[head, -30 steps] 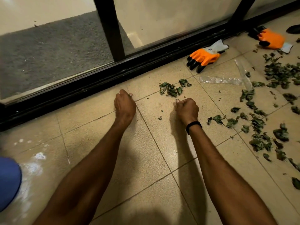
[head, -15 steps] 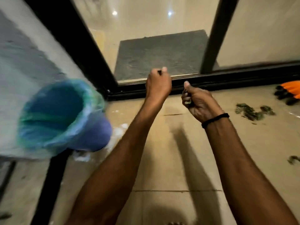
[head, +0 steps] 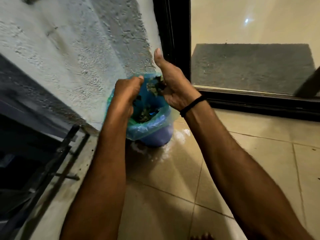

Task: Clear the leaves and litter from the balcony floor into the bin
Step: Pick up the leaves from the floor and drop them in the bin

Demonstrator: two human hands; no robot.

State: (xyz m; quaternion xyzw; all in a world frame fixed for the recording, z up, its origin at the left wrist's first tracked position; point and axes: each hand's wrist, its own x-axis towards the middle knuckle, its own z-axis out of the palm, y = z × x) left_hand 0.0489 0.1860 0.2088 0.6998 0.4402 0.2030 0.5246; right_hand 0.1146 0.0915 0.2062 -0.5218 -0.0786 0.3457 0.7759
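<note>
The blue bin (head: 156, 135), lined with a green-blue bag (head: 138, 130), stands on the tiled floor in the corner by the rough wall. Both my hands are above its mouth. My left hand (head: 127, 91) is curled, knuckles up and thumb on top, with dark leaf bits at its underside. My right hand (head: 173, 84) is spread with the thumb pointing up. A blurred clump of green leaves (head: 155, 85) sits against its palm over the bin. More leaves (head: 144, 115) lie inside the bag.
A black door frame (head: 173, 32) and glass panel stand right behind the bin, with a grey mat (head: 251, 66) beyond the glass. A black metal railing (head: 52, 161) runs along the left. White powdery marks (head: 180, 134) ring the bin's base.
I have turned left from the leaf-strewn tiles to the bin. Both fists came up off the floor and over the bin's mouth. My right hand has spread and its leaves now show.
</note>
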